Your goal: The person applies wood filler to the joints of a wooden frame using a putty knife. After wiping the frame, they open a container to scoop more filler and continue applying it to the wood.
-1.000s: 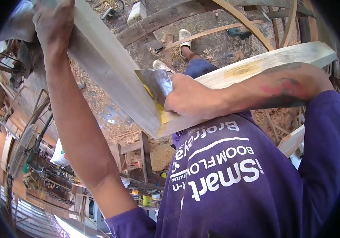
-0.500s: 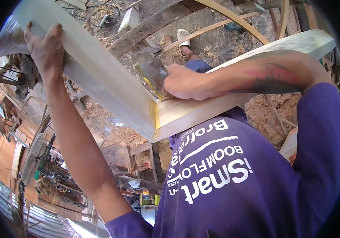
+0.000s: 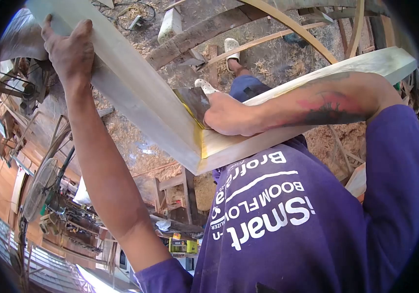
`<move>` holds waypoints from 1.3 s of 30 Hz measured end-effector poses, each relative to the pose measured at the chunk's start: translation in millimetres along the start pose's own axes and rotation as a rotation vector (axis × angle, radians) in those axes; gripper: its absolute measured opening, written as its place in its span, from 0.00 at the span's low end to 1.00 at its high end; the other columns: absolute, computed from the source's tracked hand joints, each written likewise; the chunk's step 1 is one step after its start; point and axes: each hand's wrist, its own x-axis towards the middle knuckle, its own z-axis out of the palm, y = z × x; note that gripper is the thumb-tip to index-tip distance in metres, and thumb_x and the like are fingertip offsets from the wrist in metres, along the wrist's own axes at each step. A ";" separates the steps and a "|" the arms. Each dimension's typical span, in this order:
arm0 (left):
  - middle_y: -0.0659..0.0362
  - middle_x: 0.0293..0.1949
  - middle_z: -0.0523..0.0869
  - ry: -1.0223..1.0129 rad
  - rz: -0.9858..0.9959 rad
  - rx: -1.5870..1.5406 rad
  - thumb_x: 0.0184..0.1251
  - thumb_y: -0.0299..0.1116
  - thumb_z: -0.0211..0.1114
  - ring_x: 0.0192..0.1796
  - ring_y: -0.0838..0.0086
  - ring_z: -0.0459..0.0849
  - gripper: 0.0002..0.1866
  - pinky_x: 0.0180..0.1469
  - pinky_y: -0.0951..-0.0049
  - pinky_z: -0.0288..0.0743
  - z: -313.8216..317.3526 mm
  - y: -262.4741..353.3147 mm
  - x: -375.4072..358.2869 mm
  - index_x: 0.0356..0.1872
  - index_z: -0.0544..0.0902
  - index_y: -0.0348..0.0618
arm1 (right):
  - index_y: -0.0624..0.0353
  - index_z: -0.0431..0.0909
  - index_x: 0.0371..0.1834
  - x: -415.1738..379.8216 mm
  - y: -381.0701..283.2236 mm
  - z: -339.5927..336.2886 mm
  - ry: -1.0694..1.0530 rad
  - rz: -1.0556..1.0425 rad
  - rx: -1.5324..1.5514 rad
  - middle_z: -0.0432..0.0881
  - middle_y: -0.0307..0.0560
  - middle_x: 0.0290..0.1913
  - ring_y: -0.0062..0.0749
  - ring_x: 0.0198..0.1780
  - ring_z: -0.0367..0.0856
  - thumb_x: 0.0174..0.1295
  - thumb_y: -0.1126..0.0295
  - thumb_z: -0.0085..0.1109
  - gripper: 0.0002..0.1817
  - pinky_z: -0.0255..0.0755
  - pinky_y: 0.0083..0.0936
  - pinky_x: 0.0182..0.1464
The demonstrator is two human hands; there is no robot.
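Two pale wooden boards, one running up to the left and one to the right, meet in a V-shaped corner before my chest. Yellow putty covers the seam. My left hand is wrapped over the left board near its upper end, thumb and fingers on opposite sides. In my closed right hand is a flat, dark grey putty scraper. Yellow putty lines its edge, which lies along the inner face of the left board, close to the corner. My right fingertips are partly hidden.
Wood shavings cover the floor. Curved timber pieces lie ahead, near my feet in light clogs. On the left stand a fan and cluttered workshop shelving. A small wooden frame is below the corner.
My right hand has brought the scraper down and left, its putty-lined edge now against the left board near the corner. My left hand keeps its hold while the view has shifted slightly.
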 end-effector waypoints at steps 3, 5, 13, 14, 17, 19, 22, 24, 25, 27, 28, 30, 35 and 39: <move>0.39 0.65 0.72 0.059 -0.010 -0.034 0.54 0.43 0.70 0.64 0.49 0.75 0.39 0.68 0.62 0.66 1.4 2.4 -1.4 0.65 0.71 0.31 | 0.76 0.76 0.52 -7.4 0.5 7.0 0.017 -0.073 0.108 0.83 0.68 0.46 0.57 0.53 0.82 0.57 0.72 0.48 0.22 0.70 0.43 0.58; 0.37 0.65 0.71 0.078 0.027 -0.044 0.53 0.43 0.68 0.65 0.43 0.72 0.36 0.69 0.58 0.65 3.2 -6.1 -0.7 0.62 0.75 0.33 | 0.77 0.78 0.43 -24.2 -14.3 6.6 0.104 -0.065 -0.049 0.83 0.68 0.36 0.52 0.43 0.84 0.54 0.75 0.52 0.17 0.74 0.40 0.48; 0.37 0.67 0.68 0.042 -0.056 -0.067 0.58 0.43 0.66 0.66 0.41 0.71 0.24 0.70 0.57 0.64 6.2 -9.2 -0.8 0.58 0.82 0.50 | 0.68 0.82 0.32 -38.1 -21.7 -45.2 -0.022 -0.208 0.026 0.82 0.58 0.26 0.43 0.36 0.81 0.57 0.72 0.55 0.10 0.70 0.38 0.48; 0.37 0.67 0.68 0.042 -0.050 -0.067 0.58 0.43 0.66 0.66 0.41 0.71 0.24 0.70 0.57 0.64 5.3 -8.4 1.0 0.58 0.82 0.50 | 0.68 0.83 0.31 -33.7 -20.1 -47.9 -0.024 -0.174 -0.024 0.83 0.57 0.26 0.43 0.36 0.81 0.57 0.71 0.55 0.10 0.66 0.36 0.53; 0.41 0.57 0.80 0.022 0.194 0.195 0.53 0.37 0.70 0.56 0.59 0.82 0.45 0.62 0.66 0.71 0.9 -10.1 -2.0 0.72 0.61 0.34 | 0.64 0.86 0.32 -14.1 -6.9 -44.6 -0.048 -0.099 -0.146 0.85 0.58 0.29 0.43 0.40 0.83 0.56 0.70 0.53 0.12 0.57 0.33 0.64; 0.42 0.56 0.81 0.017 -0.012 -0.029 0.53 0.37 0.70 0.54 0.61 0.82 0.45 0.61 0.68 0.72 -1.6 -3.1 -1.1 0.72 0.61 0.34 | 0.73 0.82 0.36 -10.2 -11.1 -42.7 -0.047 -0.072 -0.066 0.84 0.65 0.36 0.46 0.42 0.82 0.56 0.72 0.51 0.14 0.64 0.39 0.55; 0.42 0.55 0.81 -0.003 -0.078 -0.059 0.53 0.37 0.71 0.54 0.61 0.83 0.45 0.61 0.68 0.72 -3.6 2.3 -0.3 0.72 0.61 0.34 | 0.81 0.77 0.44 0.5 -6.6 -28.6 -0.035 -0.035 0.058 0.82 0.72 0.46 0.51 0.49 0.81 0.56 0.74 0.48 0.19 0.70 0.44 0.50; 0.43 0.56 0.80 0.004 -0.079 -0.087 0.53 0.37 0.71 0.55 0.61 0.82 0.45 0.61 0.68 0.72 -2.4 3.4 -0.8 0.72 0.61 0.34 | 0.81 0.76 0.48 7.0 2.3 -17.2 -0.029 -0.028 0.099 0.81 0.73 0.50 0.52 0.53 0.81 0.57 0.73 0.48 0.21 0.70 0.44 0.54; 0.43 0.57 0.79 0.013 -0.081 -0.120 0.53 0.36 0.71 0.56 0.61 0.82 0.44 0.62 0.68 0.71 -2.0 2.8 -0.9 0.72 0.62 0.34 | 0.80 0.77 0.48 8.8 5.5 -13.2 -0.014 -0.051 0.091 0.82 0.72 0.49 0.53 0.54 0.81 0.57 0.73 0.47 0.21 0.69 0.43 0.57; 0.43 0.59 0.78 0.035 0.162 0.140 0.53 0.36 0.71 0.57 0.60 0.81 0.44 0.63 0.67 0.71 -0.8 -11.7 3.5 0.72 0.62 0.34 | 0.79 0.78 0.48 12.0 9.7 -7.4 0.001 -0.077 0.080 0.82 0.71 0.48 0.55 0.55 0.81 0.57 0.73 0.46 0.21 0.68 0.43 0.59; 0.43 0.60 0.76 0.052 0.401 0.399 0.53 0.36 0.71 0.58 0.59 0.80 0.44 0.64 0.67 0.70 0.1 -19.5 4.2 0.72 0.62 0.34 | 0.77 0.78 0.49 12.8 11.2 -5.1 -0.012 -0.105 0.107 0.83 0.69 0.48 0.56 0.54 0.81 0.57 0.73 0.46 0.21 0.68 0.43 0.59; 0.43 0.62 0.75 0.034 0.303 0.244 0.53 0.36 0.72 0.60 0.58 0.79 0.44 0.64 0.66 0.70 2.1 -22.8 1.6 0.72 0.62 0.34 | 0.75 0.79 0.49 13.2 11.9 -2.0 -0.024 -0.133 0.133 0.84 0.68 0.48 0.57 0.54 0.82 0.57 0.72 0.45 0.21 0.67 0.44 0.59; 0.36 0.65 0.71 0.043 -0.092 -0.105 0.52 0.42 0.67 0.64 0.44 0.73 0.42 0.69 0.59 0.65 -0.6 14.8 -4.6 0.68 0.67 0.32 | 0.66 0.82 0.41 -9.7 -6.7 -3.3 -0.079 0.012 -0.027 0.83 0.52 0.30 0.36 0.37 0.80 0.56 0.78 0.50 0.13 0.72 0.33 0.41; 0.33 0.64 0.70 0.017 -0.026 -0.050 0.51 0.43 0.68 0.65 0.44 0.72 0.45 0.69 0.59 0.64 -0.9 3.5 -0.4 0.71 0.63 0.33 | 0.59 0.84 0.40 -24.1 8.1 -2.3 -0.194 -0.534 -0.090 0.84 0.48 0.30 0.34 0.39 0.80 0.58 0.76 0.57 0.09 0.71 0.33 0.45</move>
